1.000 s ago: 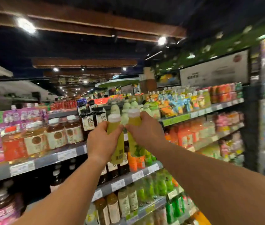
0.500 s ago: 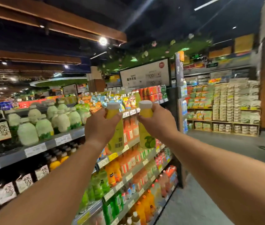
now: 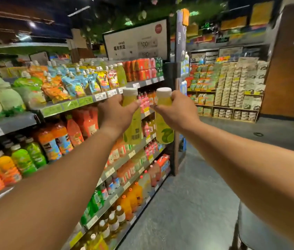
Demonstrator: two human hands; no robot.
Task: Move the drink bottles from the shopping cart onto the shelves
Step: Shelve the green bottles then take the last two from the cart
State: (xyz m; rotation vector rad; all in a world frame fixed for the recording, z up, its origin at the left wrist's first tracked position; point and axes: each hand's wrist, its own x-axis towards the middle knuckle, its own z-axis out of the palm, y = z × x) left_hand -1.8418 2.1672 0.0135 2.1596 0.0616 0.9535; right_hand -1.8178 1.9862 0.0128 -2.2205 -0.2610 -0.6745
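Head view: left hand point(image 3: 114, 112) and right hand point(image 3: 177, 112) each grip upright bottles

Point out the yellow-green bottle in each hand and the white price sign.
Left hand's yellow-green plastic bottle point(image 3: 133, 130): head view, barcode label.
Right hand's yellow-green plastic bottle point(image 3: 164, 130): head view, lower body.
White price sign point(image 3: 135, 42): head view, centre.

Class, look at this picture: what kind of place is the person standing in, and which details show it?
Almost certainly a supermarket drinks aisle. Tiered shelves carry rows of bottled drinks with price tags on their edges, a promotional sign stands above, and more stocked shelving lines the far wall.
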